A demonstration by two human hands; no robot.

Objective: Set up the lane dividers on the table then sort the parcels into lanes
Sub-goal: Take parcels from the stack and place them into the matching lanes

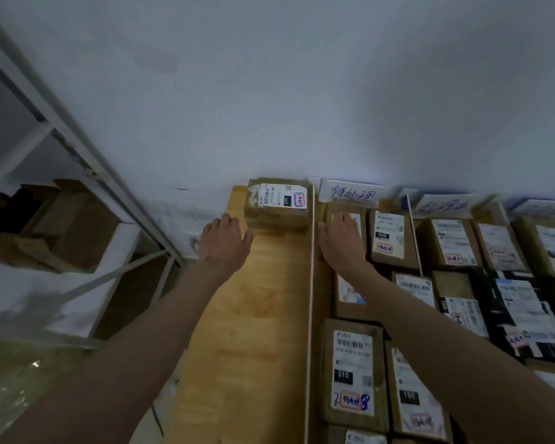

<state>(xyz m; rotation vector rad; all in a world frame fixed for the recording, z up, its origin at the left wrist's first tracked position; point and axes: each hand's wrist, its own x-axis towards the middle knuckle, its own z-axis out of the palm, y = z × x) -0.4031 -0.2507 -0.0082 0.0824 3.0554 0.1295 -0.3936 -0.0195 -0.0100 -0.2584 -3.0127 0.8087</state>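
Light wood forms the table [253, 315] surface, which runs away from the camera toward a pale wall. A thin white lane divider [310, 283] stands on edge along the table, and both hands work at its far end.

Left hand [225, 243]: extended, fingers spread and uncurled, palm down, holding nothing. It sits at the table's left edge. Just beyond its fingertips and slightly toward the divider stands a brown cardboard parcel [277, 203] with a white shipping label and a red-bordered sticker. The thumb lies near the lower left corner of this parcel; contact cannot be confirmed. This parcel is the only one in the lane on the left-hand side of the divider, placed against the wall.

Right hand [342, 238]: extended, palm down, fingers flat on top of a second brown parcel [346, 219] immediately on the other side of the divider. The fingers are not curled around it; whether they press or merely rest cannot be determined. Directly beyond this hand, a white handwritten lane card [351, 192] leans against the wall.

Outboard of the right hand, a labelled parcel marked 060 [388, 240] sits just beside it, followed by a second divider [414, 235] and further rows of parcels. Below the right forearm, nearer the camera, a parcel marked 010 [353, 376] lies in the same lane.
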